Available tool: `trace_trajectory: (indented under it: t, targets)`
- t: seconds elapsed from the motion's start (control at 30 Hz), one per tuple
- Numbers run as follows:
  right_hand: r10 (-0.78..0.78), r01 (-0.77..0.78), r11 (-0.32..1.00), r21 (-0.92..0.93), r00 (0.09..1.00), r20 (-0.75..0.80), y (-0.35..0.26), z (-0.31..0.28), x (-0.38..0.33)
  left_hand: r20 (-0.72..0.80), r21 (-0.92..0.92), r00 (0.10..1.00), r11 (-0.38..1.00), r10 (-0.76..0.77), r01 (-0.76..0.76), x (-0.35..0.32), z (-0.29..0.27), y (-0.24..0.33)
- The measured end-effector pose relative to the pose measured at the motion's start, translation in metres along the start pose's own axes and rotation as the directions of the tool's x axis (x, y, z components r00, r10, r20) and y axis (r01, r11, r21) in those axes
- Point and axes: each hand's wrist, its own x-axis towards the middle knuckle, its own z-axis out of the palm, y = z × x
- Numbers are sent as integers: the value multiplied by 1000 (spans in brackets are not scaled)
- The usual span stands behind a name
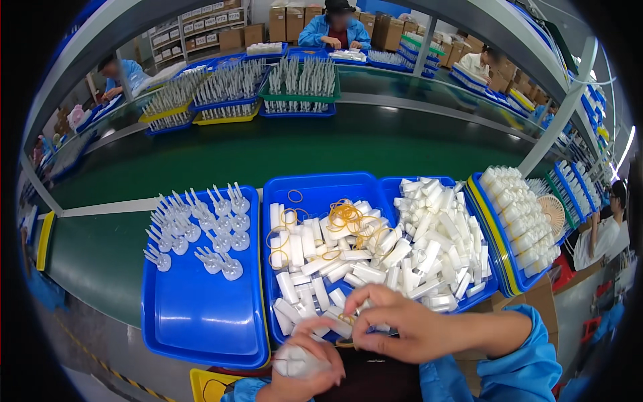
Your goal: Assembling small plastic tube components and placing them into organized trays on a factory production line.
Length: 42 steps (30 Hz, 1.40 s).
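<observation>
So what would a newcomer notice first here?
The heap of white tubes tangled with yellow rubber bands, filling the middle blue tray. Left of it, another blue tray holds small upright white pieces. At the bottom, both hands, left and right, work on a white piece.

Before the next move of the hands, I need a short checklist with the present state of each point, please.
1. Left hand grips the white bundle: ok.
2. Right hand at the white tubes in the middle blue tray: ok.
3. Rubber bands available in that tray: ok.
4. Rubber band already around the bundle: cannot tell.
5. Free room in the left blue tray beside the standing white pieces: ok.
</observation>
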Motion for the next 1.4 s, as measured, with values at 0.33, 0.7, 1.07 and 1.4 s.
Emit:
trace_trajectory:
  t: [0.33,0.7,1.07,1.4]
  targets:
    - [-41,201,10,979,979,-201,4,-7,-61,489,408,869,900,-72,-155,-1,4,16]
    - [-606,468,629,620,795,14,0,42,-52,128,332,966,928,-222,169,11,18,4]
    - [9,-3,998,67,995,-97,11,20,-56,519,807,830,204,205,-555,16,10,-38]
    - [-124,12,976,-219,855,-503,9,50,-56,505,814,810,149,298,-561,22,21,-37]
